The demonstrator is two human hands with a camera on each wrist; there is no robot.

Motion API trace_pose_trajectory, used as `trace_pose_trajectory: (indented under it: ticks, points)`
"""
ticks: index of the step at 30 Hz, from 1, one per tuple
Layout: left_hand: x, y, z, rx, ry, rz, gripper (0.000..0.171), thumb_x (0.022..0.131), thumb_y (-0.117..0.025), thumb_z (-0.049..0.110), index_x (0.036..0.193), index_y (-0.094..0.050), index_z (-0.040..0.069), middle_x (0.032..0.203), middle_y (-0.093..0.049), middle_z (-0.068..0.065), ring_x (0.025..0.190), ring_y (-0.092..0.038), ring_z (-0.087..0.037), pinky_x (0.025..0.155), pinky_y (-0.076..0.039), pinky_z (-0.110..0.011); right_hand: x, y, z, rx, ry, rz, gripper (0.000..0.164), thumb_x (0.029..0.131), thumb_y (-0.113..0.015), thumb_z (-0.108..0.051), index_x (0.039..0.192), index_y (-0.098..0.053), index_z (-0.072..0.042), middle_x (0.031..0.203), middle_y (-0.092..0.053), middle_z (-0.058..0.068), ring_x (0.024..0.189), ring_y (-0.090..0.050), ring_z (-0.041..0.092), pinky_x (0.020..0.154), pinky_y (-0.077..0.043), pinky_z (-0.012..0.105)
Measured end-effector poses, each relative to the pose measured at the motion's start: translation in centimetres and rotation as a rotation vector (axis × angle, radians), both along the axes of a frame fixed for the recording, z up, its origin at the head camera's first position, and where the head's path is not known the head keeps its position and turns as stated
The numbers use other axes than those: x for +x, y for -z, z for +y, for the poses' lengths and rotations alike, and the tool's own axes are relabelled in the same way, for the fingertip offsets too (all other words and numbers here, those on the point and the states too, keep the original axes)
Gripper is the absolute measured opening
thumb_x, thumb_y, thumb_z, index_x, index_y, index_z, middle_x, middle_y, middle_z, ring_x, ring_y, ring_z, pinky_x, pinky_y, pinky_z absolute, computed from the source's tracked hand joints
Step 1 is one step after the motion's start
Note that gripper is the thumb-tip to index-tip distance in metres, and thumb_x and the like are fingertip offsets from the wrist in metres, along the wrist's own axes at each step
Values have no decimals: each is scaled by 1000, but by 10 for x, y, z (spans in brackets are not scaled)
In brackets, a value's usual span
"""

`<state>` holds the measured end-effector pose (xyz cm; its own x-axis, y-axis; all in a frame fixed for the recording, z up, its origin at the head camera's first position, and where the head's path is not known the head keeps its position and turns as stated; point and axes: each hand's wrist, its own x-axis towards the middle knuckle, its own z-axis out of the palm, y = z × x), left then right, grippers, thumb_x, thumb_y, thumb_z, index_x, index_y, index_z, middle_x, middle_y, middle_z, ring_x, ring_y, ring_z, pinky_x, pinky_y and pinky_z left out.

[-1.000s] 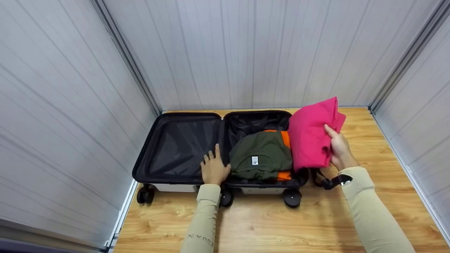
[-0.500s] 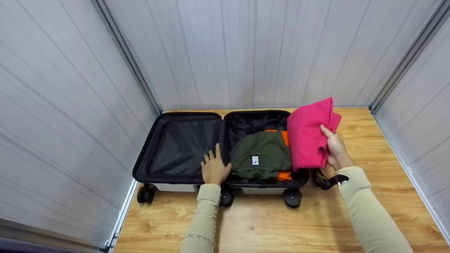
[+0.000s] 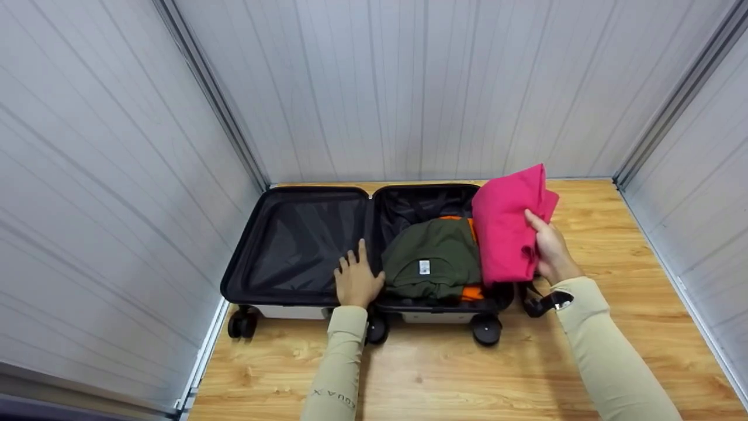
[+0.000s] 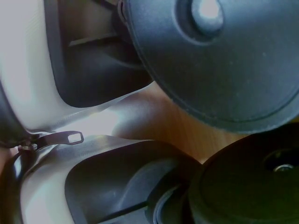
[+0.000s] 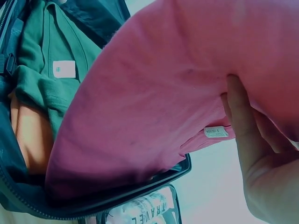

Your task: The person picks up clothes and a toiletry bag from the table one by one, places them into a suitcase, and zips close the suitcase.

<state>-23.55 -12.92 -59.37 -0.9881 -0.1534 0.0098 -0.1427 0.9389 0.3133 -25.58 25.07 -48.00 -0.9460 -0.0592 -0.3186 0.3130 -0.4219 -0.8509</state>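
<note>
Pink cloth [image 3: 505,231], folded and tilted, spans the right rim of the open suitcase [image 3: 295,245], upper corner raised. Right hand [image 3: 552,248]: clamped on the cloth's outer edge, thumb against the near face. Left hand [image 3: 357,283]: fingers apart, back upward, at the near end of the joint between the two halves. Green shirt [image 3: 435,251], white label [image 3: 424,267] facing up, lies over an orange garment [image 3: 472,293] in the right half. Contact between cloth and shirt cannot be confirmed. Black wheels [image 3: 486,330] project from the suitcase's near side. Right wrist view: a pouch [image 5: 140,205] marked TRAVEL sits outside the rim.
</note>
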Motion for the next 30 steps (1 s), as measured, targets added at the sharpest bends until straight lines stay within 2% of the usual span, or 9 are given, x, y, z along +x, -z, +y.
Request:
trace_pose_trajectory:
  ticks: [8, 15, 22, 30]
  points:
    - [0, 0, 0, 2, 1, -2, 93, 94, -68, 50, 166, -16, 24, 162, -39, -22, 149, -37, -45, 118, -36, -59, -3, 3, -6, 31, -15, -4, 26, 104, -58, -38, 120, -49, -20, 89, -70, -9, 81, -67, 7, 76, -55, 24]
    - [0, 0, 0, -10, 0, -13, 94, 94, -68, 51, 167, -14, 24, 162, -38, -22, 149, -37, -45, 118, -36, -59, -5, 7, -10, 16, -34, -16, 27, 104, -58, -39, 121, -48, -21, 92, -69, -8, 83, -67, 8, 77, -55, 25]
    - [0, 0, 1, -18, -6, -27, 95, 94, -68, 52, 167, -12, 25, 163, -37, -21, 150, -37, -44, 119, -35, -58, -6, 10, -15, 6, -41, -15, 21, 105, -54, -38, 117, -48, -23, 89, -68, -9, 81, -66, 7, 74, -55, 25]
    - [-1, 0, 0, -19, -8, -29, 95, 95, -67, 52, 167, -12, 25, 163, -37, -21, 150, -36, -44, 119, -35, -58, -8, 14, -21, 12, -43, -5, 23, 106, -54, -38, 121, -47, -22, 92, -68, -9, 84, -66, 8, 77, -55, 25]
